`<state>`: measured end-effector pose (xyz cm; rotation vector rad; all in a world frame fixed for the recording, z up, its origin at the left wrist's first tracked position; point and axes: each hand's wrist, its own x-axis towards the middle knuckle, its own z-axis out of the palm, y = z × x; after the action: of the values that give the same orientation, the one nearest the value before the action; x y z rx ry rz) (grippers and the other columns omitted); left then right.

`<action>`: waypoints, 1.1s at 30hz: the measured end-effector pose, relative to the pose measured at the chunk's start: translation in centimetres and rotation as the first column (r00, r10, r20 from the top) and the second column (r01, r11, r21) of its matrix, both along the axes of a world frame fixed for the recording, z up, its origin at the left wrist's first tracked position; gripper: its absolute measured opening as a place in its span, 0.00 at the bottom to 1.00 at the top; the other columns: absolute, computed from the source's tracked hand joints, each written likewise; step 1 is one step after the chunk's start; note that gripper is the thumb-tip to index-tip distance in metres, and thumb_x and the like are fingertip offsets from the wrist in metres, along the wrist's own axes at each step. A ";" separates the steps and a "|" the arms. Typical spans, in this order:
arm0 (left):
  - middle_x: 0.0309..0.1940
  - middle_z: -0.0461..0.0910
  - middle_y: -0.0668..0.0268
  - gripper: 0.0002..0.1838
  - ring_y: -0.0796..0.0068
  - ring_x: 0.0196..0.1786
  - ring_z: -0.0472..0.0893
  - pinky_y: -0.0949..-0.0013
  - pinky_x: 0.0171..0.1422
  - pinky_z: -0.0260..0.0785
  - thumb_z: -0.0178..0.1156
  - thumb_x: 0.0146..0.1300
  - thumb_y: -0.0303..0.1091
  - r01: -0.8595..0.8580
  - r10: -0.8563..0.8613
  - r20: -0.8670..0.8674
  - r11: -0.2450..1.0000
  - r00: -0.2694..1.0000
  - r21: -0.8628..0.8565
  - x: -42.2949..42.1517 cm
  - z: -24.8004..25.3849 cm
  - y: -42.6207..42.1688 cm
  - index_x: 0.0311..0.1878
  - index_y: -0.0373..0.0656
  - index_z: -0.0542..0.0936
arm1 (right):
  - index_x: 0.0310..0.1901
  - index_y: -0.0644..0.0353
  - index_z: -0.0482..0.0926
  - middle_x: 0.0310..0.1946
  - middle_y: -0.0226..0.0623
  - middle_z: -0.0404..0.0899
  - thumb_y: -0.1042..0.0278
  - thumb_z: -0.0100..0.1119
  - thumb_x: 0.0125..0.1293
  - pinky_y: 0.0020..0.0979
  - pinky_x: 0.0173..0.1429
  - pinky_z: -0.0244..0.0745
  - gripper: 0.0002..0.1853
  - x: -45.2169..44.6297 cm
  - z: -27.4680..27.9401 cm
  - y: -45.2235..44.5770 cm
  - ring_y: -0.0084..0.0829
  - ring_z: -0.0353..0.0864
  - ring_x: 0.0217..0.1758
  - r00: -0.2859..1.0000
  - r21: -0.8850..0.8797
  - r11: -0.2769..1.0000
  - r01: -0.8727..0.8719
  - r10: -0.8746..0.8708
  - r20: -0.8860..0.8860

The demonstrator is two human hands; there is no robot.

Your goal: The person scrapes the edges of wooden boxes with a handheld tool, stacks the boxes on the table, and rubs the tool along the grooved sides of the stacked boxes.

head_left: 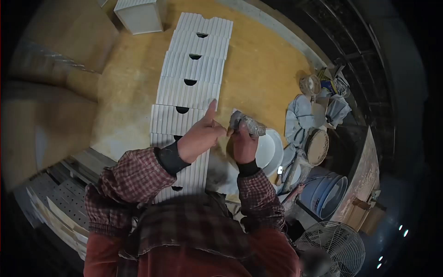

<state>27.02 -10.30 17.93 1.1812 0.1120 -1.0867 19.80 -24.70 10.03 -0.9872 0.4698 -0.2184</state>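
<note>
A column of white ribbed drawer fronts (190, 90), each lower one with a dark half-round notch at its top edge, runs away from me across the yellow board. My left hand (199, 139) is over the column's right side. Its index finger is stretched out with the tip at the right edge of one front, and the other fingers are curled with nothing visible in them. Just right of the column, my right hand (244, 147) grips a grey, crumpled, dusty rag-like wad (251, 125). The wad is above the rim of a white basin (274, 154).
A white ribbed box (138, 16) stands at the back left beside large cardboard-coloured boxes (69, 32). Along the right are grey cloths (299, 115), a round tub of pale material (318, 147), a blue bucket (325, 196) and a wire fan (339, 249).
</note>
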 end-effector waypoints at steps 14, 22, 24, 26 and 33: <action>0.48 0.70 0.56 0.22 0.56 0.49 0.70 0.62 0.51 0.66 0.55 0.51 0.20 -0.247 -0.200 0.906 0.920 0.374 0.305 -4.1 -1.1 5.4 0.53 0.40 0.72 | 0.38 0.65 0.73 0.27 0.35 0.75 0.72 0.50 0.65 0.27 0.25 0.70 0.06 3.4 1.9 0.7 0.27 0.74 0.22 0.990 -0.019 0.991 -0.130 0.128 -0.064; 0.58 0.66 0.58 0.23 0.53 0.57 0.65 0.58 0.59 0.59 0.57 0.50 0.24 -0.309 -0.400 0.907 0.852 0.135 0.422 -2.6 -2.3 5.7 0.54 0.39 0.71 | 0.38 0.70 0.76 0.27 0.33 0.76 0.78 0.49 0.63 0.22 0.24 0.66 0.07 2.5 2.3 0.7 0.19 0.72 0.21 0.991 -0.502 0.857 -0.118 0.134 -0.004; 0.59 0.64 0.59 0.24 0.54 0.59 0.64 0.57 0.60 0.59 0.57 0.51 0.25 -0.311 -0.405 0.903 0.848 0.143 0.429 -2.2 -2.5 5.5 0.54 0.39 0.71 | 0.42 0.71 0.77 0.32 0.36 0.76 0.79 0.50 0.62 0.21 0.25 0.66 0.09 2.4 2.2 0.2 0.20 0.73 0.23 0.984 -0.642 0.756 -0.126 0.179 0.017; 0.60 0.64 0.59 0.22 0.55 0.60 0.63 0.57 0.59 0.59 0.56 0.52 0.27 -0.305 -0.413 0.899 0.846 0.144 0.437 -1.7 -3.0 5.3 0.54 0.40 0.71 | 0.46 0.70 0.76 0.37 0.41 0.75 0.83 0.52 0.56 0.24 0.33 0.71 0.14 2.9 2.6 -0.3 0.27 0.76 0.31 0.963 -0.800 0.580 -0.155 0.268 0.007; 0.59 0.65 0.63 0.21 0.62 0.60 0.63 0.60 0.54 0.60 0.55 0.54 0.28 -0.370 -0.440 0.893 0.817 0.098 0.443 -1.0 -3.8 4.7 0.54 0.41 0.71 | 0.49 0.64 0.76 0.43 0.41 0.71 0.87 0.54 0.45 0.30 0.42 0.74 0.24 3.5 3.3 -0.9 0.38 0.78 0.40 0.895 -0.971 0.193 -0.141 0.443 -0.042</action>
<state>25.99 -5.57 14.10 2.3395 -0.7806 0.0598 23.29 -25.57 13.29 -2.2677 -0.2228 -0.2763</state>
